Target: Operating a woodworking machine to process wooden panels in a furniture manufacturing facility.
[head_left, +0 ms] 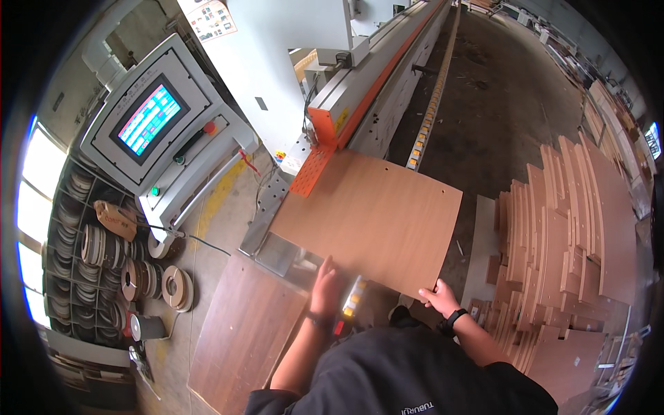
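A flat wood-grain panel (373, 214) lies in front of me, its far left edge against the orange guide plate (312, 173) of a machine. My right hand (441, 299) is closed on the panel's near right corner, thumb on top and the other fingers partly hidden beneath. At the panel's near edge, further left, my left hand (324, 289) has its fingers stretched out and holds nothing. They are against or just beside that edge; I cannot tell which. Below and left of this hand lies a darker brown board (245, 325).
A control console (149, 114) with a lit screen stands at the left, near edge-banding rolls (178, 288) and a rack (76, 228). The long machine bed (394, 90) runs away ahead beside a roller rail (430, 104). Stacked panels (553, 228) crowd the right.
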`<state>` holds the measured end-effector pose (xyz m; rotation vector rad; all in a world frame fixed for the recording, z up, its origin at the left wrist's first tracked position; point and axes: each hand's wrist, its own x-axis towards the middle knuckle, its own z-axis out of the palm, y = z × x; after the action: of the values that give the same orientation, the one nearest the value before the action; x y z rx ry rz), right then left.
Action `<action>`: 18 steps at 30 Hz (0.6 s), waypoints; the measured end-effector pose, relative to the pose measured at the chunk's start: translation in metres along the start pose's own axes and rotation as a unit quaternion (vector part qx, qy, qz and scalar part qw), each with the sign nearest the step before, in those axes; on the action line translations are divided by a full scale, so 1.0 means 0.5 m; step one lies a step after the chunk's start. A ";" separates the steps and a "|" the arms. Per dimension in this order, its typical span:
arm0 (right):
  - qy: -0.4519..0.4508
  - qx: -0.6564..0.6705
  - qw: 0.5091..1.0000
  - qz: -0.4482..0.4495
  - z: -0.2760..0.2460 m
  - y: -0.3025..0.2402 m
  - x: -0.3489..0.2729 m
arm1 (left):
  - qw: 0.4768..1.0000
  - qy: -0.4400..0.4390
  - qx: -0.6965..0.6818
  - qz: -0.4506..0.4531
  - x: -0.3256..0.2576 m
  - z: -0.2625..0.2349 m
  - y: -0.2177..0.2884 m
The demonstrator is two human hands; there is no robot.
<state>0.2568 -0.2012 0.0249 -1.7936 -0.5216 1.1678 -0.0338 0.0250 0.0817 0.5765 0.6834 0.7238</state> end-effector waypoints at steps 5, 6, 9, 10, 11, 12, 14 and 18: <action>0.034 0.030 0.999 0.004 -0.029 -0.038 0.061 | 0.999 -0.002 0.034 0.015 0.086 0.009 -0.017; 0.035 0.033 0.999 0.000 -0.028 -0.051 0.068 | 0.999 0.006 0.049 0.020 0.096 0.010 -0.016; 0.079 0.032 0.996 0.002 -0.052 -0.065 0.066 | 0.997 -0.012 0.079 -0.004 0.104 0.071 -0.011; 0.089 0.039 0.995 -0.001 -0.059 -0.063 0.058 | 0.994 -0.040 0.100 -0.019 0.101 0.086 -0.004; 0.110 0.032 0.993 -0.004 -0.069 -0.058 0.046 | 0.990 -0.040 0.136 -0.025 0.089 0.106 -0.004; 0.133 0.025 0.991 -0.006 -0.081 -0.050 0.030 | 0.989 -0.074 0.121 -0.043 0.096 0.088 -0.031; 0.167 0.033 0.985 -0.002 -0.109 -0.022 -0.024 | 0.975 -0.139 0.152 -0.081 0.081 0.084 -0.071; 0.257 0.131 0.957 0.025 -0.171 0.109 -0.188 | 0.957 -0.138 0.150 -0.205 0.033 0.049 -0.207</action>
<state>0.2819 -0.3367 0.0370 -1.7907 -0.0129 0.7153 0.0341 -0.0324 0.0213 0.7674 0.6272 0.1446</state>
